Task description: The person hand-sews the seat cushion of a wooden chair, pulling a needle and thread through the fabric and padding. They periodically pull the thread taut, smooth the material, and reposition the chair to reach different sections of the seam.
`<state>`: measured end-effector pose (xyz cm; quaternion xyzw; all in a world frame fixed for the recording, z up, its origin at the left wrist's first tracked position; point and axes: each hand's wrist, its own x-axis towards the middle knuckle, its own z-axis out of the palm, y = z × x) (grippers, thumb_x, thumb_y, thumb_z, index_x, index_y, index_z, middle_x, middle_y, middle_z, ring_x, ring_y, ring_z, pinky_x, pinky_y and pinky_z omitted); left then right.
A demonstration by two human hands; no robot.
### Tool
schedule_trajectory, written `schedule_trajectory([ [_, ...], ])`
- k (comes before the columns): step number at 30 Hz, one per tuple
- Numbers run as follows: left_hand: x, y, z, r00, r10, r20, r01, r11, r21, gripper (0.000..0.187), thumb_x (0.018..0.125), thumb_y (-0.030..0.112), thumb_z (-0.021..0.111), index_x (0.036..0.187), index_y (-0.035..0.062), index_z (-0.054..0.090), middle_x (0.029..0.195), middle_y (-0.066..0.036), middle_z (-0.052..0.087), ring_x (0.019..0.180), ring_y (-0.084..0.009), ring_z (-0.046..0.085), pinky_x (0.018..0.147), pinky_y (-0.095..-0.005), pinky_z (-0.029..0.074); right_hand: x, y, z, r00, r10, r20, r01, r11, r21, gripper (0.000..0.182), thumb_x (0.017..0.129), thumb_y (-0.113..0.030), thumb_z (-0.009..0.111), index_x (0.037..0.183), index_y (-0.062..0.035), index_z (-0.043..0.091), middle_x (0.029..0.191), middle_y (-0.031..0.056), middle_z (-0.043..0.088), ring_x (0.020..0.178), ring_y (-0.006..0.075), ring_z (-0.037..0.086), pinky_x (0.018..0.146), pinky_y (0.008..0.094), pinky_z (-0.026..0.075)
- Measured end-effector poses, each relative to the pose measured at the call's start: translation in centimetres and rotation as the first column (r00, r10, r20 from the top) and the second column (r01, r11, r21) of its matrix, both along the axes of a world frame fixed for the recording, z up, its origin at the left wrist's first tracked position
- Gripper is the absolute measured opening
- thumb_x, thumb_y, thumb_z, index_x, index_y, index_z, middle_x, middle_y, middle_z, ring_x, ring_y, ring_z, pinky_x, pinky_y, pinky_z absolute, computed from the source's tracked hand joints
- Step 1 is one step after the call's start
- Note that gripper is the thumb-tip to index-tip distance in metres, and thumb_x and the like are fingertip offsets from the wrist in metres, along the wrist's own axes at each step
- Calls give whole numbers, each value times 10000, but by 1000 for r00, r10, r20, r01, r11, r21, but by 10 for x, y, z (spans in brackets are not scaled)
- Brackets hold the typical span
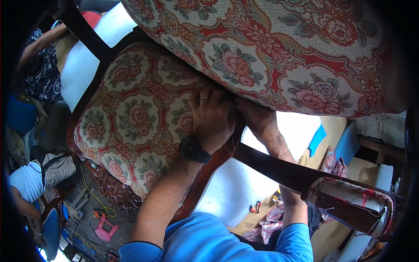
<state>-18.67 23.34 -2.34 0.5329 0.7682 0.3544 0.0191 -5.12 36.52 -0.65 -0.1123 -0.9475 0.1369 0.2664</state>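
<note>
A chair with a dark wooden frame [208, 172] carries floral upholstery on two padded parts: a lower panel [136, 115] and a large cushion [262, 39] above it. My left hand [214, 114], with a ring and a dark wristwatch, lies on the lower panel's edge. Its fingers are bent into the narrow gap under the cushion, tips hidden. My right hand [258, 118] reaches through the frame from the other side and meets the left at the gap; its fingers are hidden. Thin threads [232, 150] hang by the frame below my hands.
An armrest [349, 205] with unfinished padding juts out at right. Behind the frame, white foam [231, 187] lies on a wooden surface with a red-handled tool [256, 207] and fabric scraps [271, 225]. A pink stool [106, 228] stands on the cluttered floor. Other people are at left.
</note>
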Motion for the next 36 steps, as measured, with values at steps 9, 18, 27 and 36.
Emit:
schedule_trajectory([
  [9,1,0,-4,1000,-6,23,6,1000,-13,222,743,167,797,953,117,743,1179,-102,625,1284,-335,526,1154,-597,325,-3,-10,-10,989,-138,53,142,987,-75,337,841,-2,735,1161,-100,770,1163,175,756,1071,377,731,899,494,589],
  [18,-4,-4,3,998,-41,38,43,998,-38,178,824,185,770,999,160,755,1223,-74,636,1282,-336,530,1129,-607,330,-3,-7,0,993,-80,85,86,994,-73,476,850,35,704,1306,-97,739,1213,206,738,1148,407,710,969,511,570],
  [27,-2,-2,-1,999,-28,38,27,999,39,146,814,172,760,941,103,743,1173,-99,632,1282,-330,527,1143,-589,325,-8,-11,-2,983,-129,132,138,989,-58,367,870,27,673,1219,-66,740,1167,225,733,1119,436,701,947,529,559],
  [36,-1,-1,0,999,-26,25,25,999,46,208,804,161,764,1004,105,749,1183,-100,632,1288,-332,526,1153,-597,323,-11,-11,-6,980,-179,81,177,984,29,249,930,-20,690,1157,-86,767,969,183,757,907,384,747,784,478,585],
])
